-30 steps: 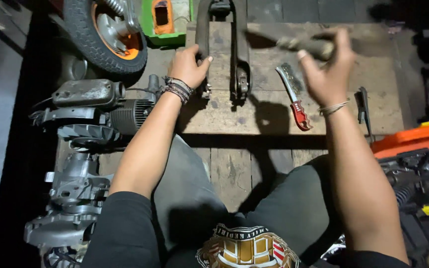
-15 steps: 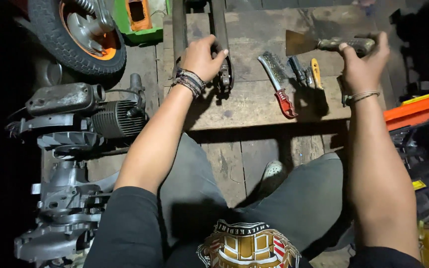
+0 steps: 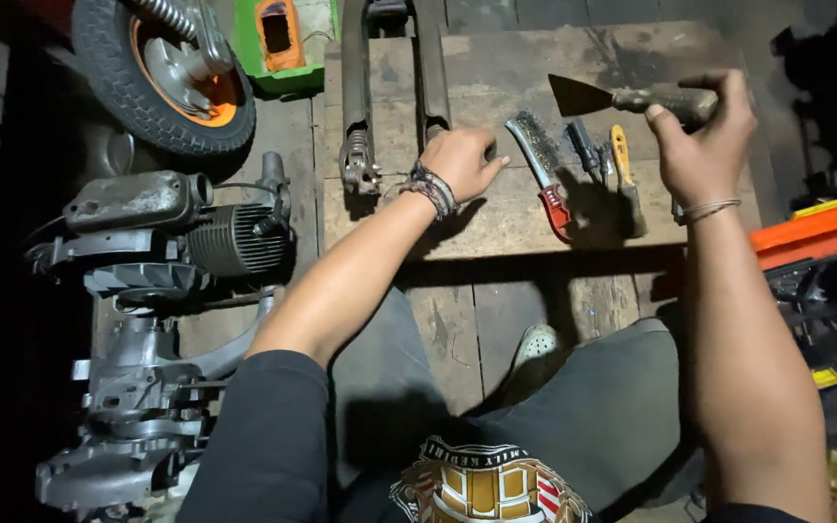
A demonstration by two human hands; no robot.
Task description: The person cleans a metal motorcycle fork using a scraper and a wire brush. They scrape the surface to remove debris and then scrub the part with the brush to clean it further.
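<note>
A dark metal fork-shaped part (image 3: 356, 107) with two long arms lies on a worn wooden board (image 3: 525, 48). My left hand (image 3: 462, 160) grips the near end of its right arm. My right hand (image 3: 699, 140) holds a scraper (image 3: 622, 97) by its grimy handle above the board, blade pointing left. Between my hands lie a wire brush with a red handle (image 3: 540, 165), a dark-handled screwdriver (image 3: 583, 145) and a yellow-handled screwdriver (image 3: 622, 160).
A small engine with a finned cylinder (image 3: 176, 242) sits on the floor at left, a tyre on an orange rim (image 3: 162, 73) beyond it. A green and orange box (image 3: 278, 34) stands at the top. An orange tool case (image 3: 811, 232) lies at right. My legs stretch below the board.
My left hand moved from the left fork arm's end to the right arm's end. The right hand with the scraper stayed raised, its blade now sharper in view.
</note>
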